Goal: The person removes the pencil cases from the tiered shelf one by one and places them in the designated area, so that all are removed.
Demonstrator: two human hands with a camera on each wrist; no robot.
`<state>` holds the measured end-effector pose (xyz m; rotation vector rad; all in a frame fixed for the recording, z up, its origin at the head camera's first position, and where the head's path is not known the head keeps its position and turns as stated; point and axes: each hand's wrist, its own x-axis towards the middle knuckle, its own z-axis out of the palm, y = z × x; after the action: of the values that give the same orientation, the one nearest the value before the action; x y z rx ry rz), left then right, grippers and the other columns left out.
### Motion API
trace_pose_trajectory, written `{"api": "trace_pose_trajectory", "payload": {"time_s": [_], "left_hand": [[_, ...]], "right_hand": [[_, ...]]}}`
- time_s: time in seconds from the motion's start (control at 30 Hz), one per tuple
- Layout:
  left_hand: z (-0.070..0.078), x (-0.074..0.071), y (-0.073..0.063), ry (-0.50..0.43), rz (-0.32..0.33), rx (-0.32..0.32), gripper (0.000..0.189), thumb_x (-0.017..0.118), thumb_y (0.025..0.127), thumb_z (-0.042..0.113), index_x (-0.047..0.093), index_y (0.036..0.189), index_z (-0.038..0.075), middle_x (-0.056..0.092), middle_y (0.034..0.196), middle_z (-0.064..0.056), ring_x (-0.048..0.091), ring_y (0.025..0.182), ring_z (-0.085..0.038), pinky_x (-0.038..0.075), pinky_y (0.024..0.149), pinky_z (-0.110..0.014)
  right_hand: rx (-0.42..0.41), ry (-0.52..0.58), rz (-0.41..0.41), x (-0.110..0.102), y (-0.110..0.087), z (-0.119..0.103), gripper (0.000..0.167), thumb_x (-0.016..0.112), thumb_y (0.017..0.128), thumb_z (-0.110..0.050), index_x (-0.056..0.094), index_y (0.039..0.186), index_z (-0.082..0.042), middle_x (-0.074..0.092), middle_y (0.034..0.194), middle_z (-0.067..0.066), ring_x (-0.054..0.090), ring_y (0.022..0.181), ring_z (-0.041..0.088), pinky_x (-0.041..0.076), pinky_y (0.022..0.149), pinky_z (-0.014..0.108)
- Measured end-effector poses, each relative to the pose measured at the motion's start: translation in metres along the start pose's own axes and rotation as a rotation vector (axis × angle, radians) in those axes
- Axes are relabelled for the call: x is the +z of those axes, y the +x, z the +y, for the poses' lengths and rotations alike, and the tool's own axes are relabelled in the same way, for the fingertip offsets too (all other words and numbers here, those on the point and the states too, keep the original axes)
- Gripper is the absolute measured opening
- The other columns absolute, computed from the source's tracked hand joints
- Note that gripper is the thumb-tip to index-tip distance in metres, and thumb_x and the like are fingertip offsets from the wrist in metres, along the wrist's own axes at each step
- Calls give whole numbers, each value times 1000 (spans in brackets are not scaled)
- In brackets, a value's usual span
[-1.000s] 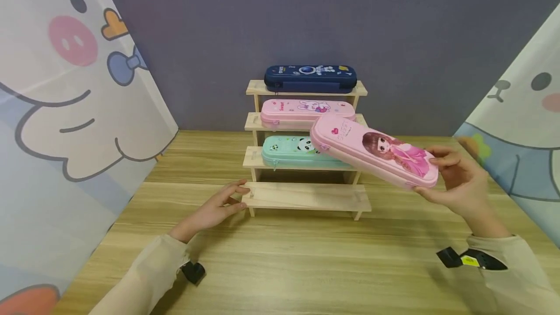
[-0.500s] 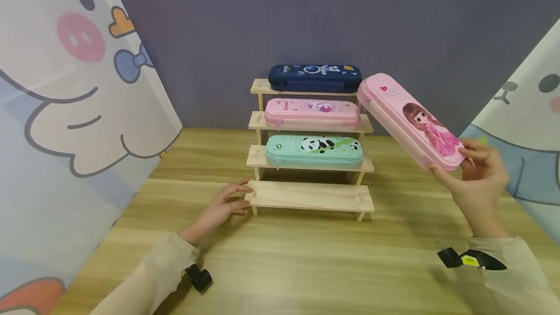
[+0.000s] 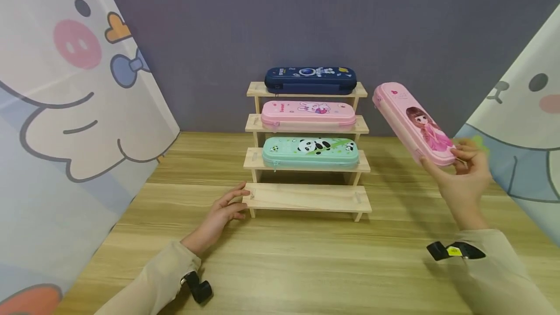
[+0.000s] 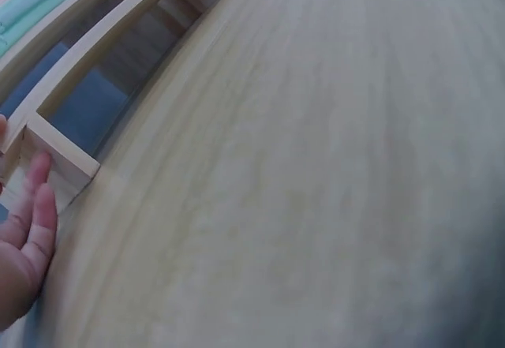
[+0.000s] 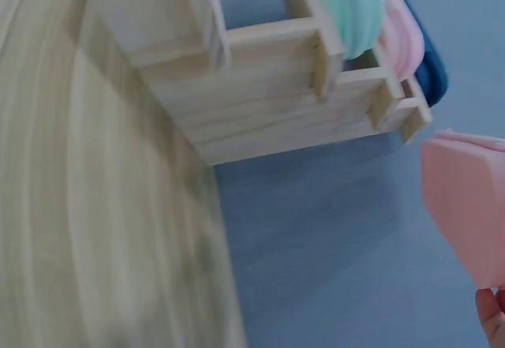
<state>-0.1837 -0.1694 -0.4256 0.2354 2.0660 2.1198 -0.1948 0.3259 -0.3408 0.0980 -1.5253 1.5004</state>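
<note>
My right hand (image 3: 467,179) grips the lower end of a pink pencil case (image 3: 415,120) with a girl in a pink dress on its lid. The case is tilted in the air, right of a stepped wooden rack (image 3: 306,197). In the right wrist view the pink case (image 5: 464,202) shows at the right edge, with a fingertip under it. My left hand (image 3: 216,218) touches the left end of the rack's bottom step. In the left wrist view the left hand's fingers (image 4: 39,226) lie fairly straight against the rack's side; the thumb is not clearly visible.
On the rack's upper steps lie a navy astronaut pencil case (image 3: 310,80), a pink rabbit one (image 3: 308,113) and a mint-green panda one (image 3: 310,152). The bottom step is bare wood. A grey wall (image 3: 306,18) stands behind, and cartoon-printed panels (image 3: 48,135) flank the wooden table (image 3: 306,266).
The pink case swung right and away from in front of the rack, tipping more steeply, then shifted slightly with the right hand. The left hand stays at the bottom step.
</note>
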Motion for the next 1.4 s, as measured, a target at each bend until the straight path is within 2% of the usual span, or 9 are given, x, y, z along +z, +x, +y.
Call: {"api": "trace_pose_trajectory", "payload": {"time_s": [0.07,0.17,0.27,0.4,0.53,0.77,0.93,1.13,1.4], "left_hand": [[-2,-1,0,-25,-7,-1,44,58,95,-1,48,136,-13,24,163,-9,58,93,-11,55,77,-26],[-5,-2,-1,-45,-15,4,47,58,95,-1,46,138,-14,22,163,-11,58,92,-10,55,77,-25],[-6,-3,-2,-48,-12,12,47,57,95,-1,46,138,-14,22,163,-11,58,94,-11,55,76,-25],[-5,-3,-2,-53,-4,8,47,57,96,0,46,139,-13,22,163,-10,59,95,-11,54,76,-25],[-5,-3,-4,-60,4,-4,47,56,95,0,46,139,-14,22,163,-10,59,93,-11,54,75,-24],[-1,-3,-2,-78,-13,-31,48,58,95,-1,45,140,-12,21,164,-9,63,90,-11,55,74,-24],[3,-6,-1,-87,-48,-54,50,60,95,0,44,142,-10,18,165,-7,66,91,-13,57,70,-25],[3,-8,-3,-53,-72,-56,51,61,96,2,44,144,-8,16,165,-7,67,92,-14,58,69,-26],[3,-9,1,-34,-70,-60,52,62,96,3,45,144,-6,18,165,-6,67,92,-14,57,69,-26]], "right_hand": [[33,-190,-12,0,-1,5,48,84,62,16,60,93,-13,59,112,-2,58,103,13,50,87,13],[51,-370,-42,2,-3,13,49,87,65,6,58,93,-21,55,104,-15,57,91,3,47,80,10],[67,-465,-89,6,-3,21,42,89,65,-1,59,93,-13,51,97,-18,53,85,-3,44,75,8],[45,-605,-199,9,-2,35,49,90,65,-6,59,100,8,53,94,-4,45,83,0,37,74,10],[5,-706,-317,7,-5,49,53,89,66,-10,57,103,12,53,95,18,42,84,17,31,74,27],[37,-730,-424,5,-8,63,54,85,70,-11,52,103,15,47,106,33,42,100,46,32,79,48],[168,-772,-524,9,-5,64,68,85,74,-21,46,116,17,40,114,37,37,107,49,35,83,54],[299,-870,-735,12,-1,68,96,85,74,-33,33,134,21,34,121,46,34,109,56,38,87,67],[492,-769,-868,13,-1,71,103,81,79,-35,19,140,19,32,126,41,40,111,50,36,98,67]]}}
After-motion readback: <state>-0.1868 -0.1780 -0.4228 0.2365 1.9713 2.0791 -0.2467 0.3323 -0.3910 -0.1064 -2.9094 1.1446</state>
